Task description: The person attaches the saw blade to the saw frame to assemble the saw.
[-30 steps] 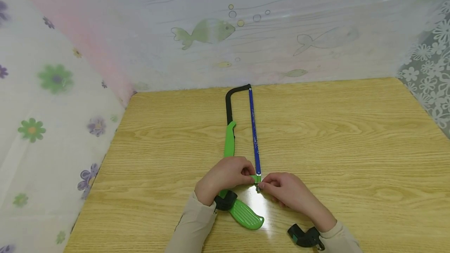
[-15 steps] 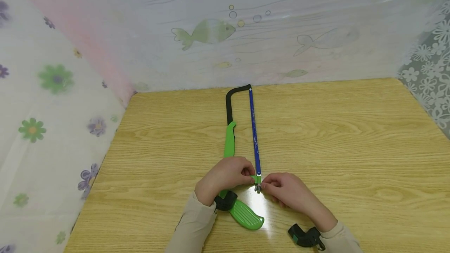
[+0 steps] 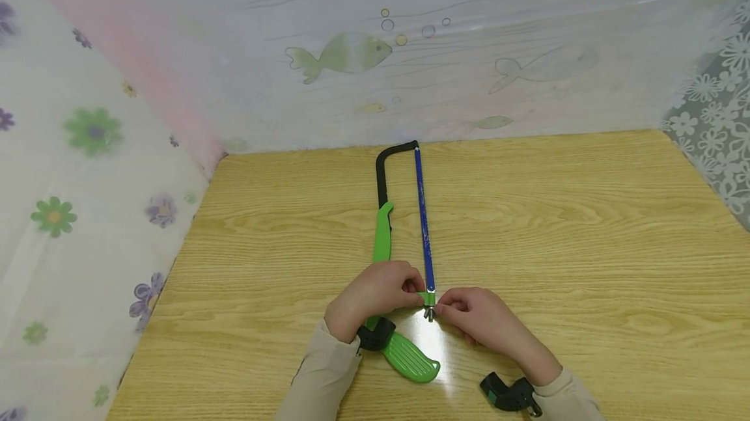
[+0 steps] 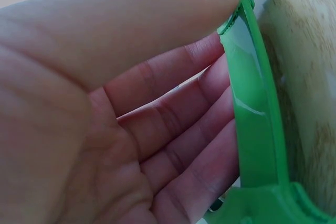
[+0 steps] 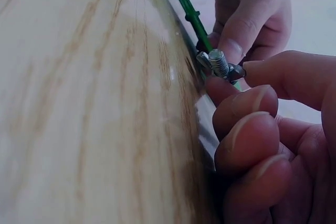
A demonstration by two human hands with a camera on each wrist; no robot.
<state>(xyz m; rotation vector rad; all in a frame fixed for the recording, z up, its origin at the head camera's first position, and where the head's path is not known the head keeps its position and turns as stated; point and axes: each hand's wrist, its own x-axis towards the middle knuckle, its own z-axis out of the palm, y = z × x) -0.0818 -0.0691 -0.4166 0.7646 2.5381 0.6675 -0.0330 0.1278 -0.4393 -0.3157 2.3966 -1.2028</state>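
A hacksaw [image 3: 382, 239] with a green and black frame and a blue blade [image 3: 425, 226] lies on the table, its handle [image 3: 411, 357] toward me. My left hand [image 3: 377, 292] holds the green frame end beside the blade's near end, thumb and fingers on either side. In the left wrist view, the thumb and fingertips meet the green frame [image 4: 252, 98]. My right hand [image 3: 483, 318] is at the wing nut [image 3: 430, 313] below the blade's near end. The right wrist view shows thumb and index finger at the nut's wings around the threaded bolt [image 5: 218, 62], other fingers curled below.
The wooden table [image 3: 574, 226] runs back to a wall cover [image 3: 469, 82] printed with fish. A flowered cover [image 3: 105, 213] stands along the left. Black wrist devices [image 3: 506, 392] sit on both wrists.
The wing nut has turned: edge-on a second ago, its wings now show spread. The hacksaw and left hand stay put, and the right hand hardly shifts.
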